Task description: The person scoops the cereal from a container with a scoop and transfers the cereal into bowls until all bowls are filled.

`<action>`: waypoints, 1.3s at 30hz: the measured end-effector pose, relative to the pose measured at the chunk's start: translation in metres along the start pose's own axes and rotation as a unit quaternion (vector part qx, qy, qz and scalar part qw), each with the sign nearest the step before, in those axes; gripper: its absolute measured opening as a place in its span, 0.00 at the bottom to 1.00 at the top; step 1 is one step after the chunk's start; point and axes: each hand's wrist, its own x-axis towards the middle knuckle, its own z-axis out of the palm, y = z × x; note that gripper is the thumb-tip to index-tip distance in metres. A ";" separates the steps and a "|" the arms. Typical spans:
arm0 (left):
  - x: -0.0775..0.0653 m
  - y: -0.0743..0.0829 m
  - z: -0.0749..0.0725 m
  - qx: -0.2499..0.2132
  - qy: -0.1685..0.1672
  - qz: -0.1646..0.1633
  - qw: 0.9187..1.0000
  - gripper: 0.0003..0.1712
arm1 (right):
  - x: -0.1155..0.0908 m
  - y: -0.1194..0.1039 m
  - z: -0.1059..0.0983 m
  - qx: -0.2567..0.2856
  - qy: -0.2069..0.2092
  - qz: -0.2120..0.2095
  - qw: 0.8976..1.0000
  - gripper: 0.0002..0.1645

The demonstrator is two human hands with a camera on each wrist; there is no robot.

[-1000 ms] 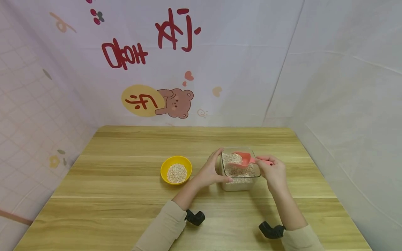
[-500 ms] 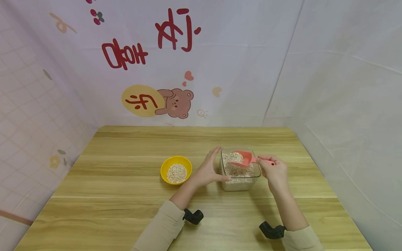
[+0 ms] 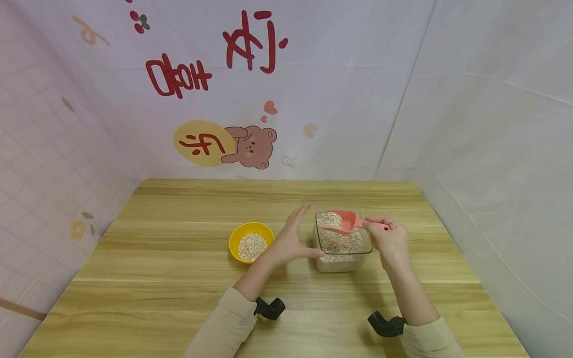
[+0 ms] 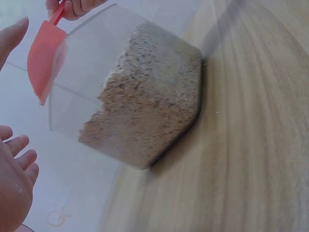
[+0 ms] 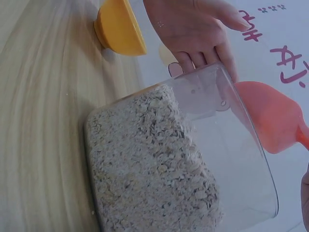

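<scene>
My right hand (image 3: 389, 242) grips the handle of a pink scoop (image 3: 348, 222) that carries a heap of rolled oats (image 3: 332, 219). In the right wrist view the scoop (image 5: 270, 116) is up at the rim of a clear square container (image 5: 241, 145), which is partly filled with oats (image 4: 145, 92). My left hand (image 3: 288, 242) is spread beside the container's left side, thumb and fingers apart and holding nothing. A yellow bowl (image 3: 235, 237) with some oats in it stands left of that hand.
All this stands on a wood-grain table (image 3: 170, 278). A white printed cloth (image 3: 340, 99) hangs behind the table, and more cloth hangs at both sides. Black wrist mounts (image 3: 386, 325) jut inward from the sleeves.
My left hand has come away from the container's side, shifting left with its fingers spread. The loaded scoop has moved slightly left and up above the container.
</scene>
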 end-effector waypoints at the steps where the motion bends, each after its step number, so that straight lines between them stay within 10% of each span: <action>1: -0.001 0.000 -0.002 0.002 0.003 0.002 1.000 0.67 | 0.000 -0.001 0.001 0.003 -0.001 0.000 1.000 0.04; 39: -0.067 -0.038 -0.093 0.023 0.053 -0.057 0.997 0.64 | -0.015 -0.002 0.076 0.029 -0.100 -0.003 0.995 0.11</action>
